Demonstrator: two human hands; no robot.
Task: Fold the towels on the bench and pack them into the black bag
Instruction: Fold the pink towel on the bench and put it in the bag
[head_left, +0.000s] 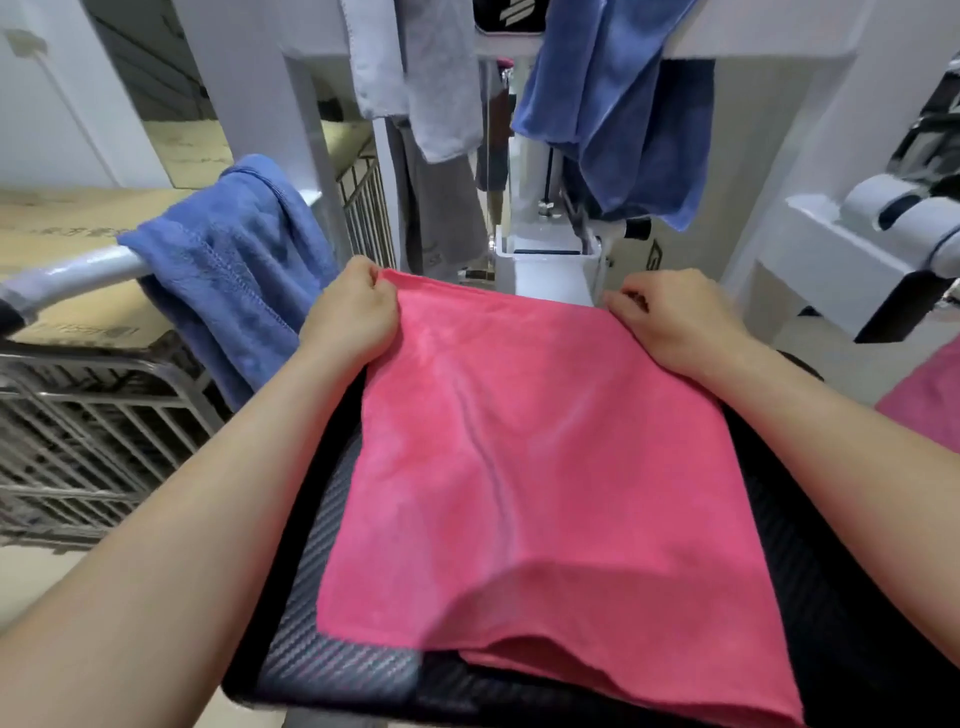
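- Pink towel (545, 457): laid flat along the black padded bench (322, 649), apparently already doubled, since a second layer shows beneath its near edge. The pad serves as a firm flat surface on which edges can be matched.
- Left hand (350, 317): closed on the far left corner of the pink towel, the cloth pinched between thumb and curled fingers. The corner is held so that the far edge can be kept taut and square.
- Right hand (675, 322): set at the far right corner, fingers curled down onto the edge; a pinch is likely, though the cloth under the fingertips is hidden. With both far corners held, the far edge can be drawn toward the near edge in one fold; this is judged to be the step in hand.
- Blue towel (234, 280): draped over a white handle (78, 275) at the left, well apart from the working surface, awaiting its turn.
- Second blue towel (623, 104) and grey towel (421, 78): hung from the white frame (753, 31) beyond the bench, unfolded.
- A further pink cloth (930, 400): partly visible at the right margin; its state cannot be told.
- Black bag: not seen in this view; no packing is evident, so the task is judged to be at an early stage.
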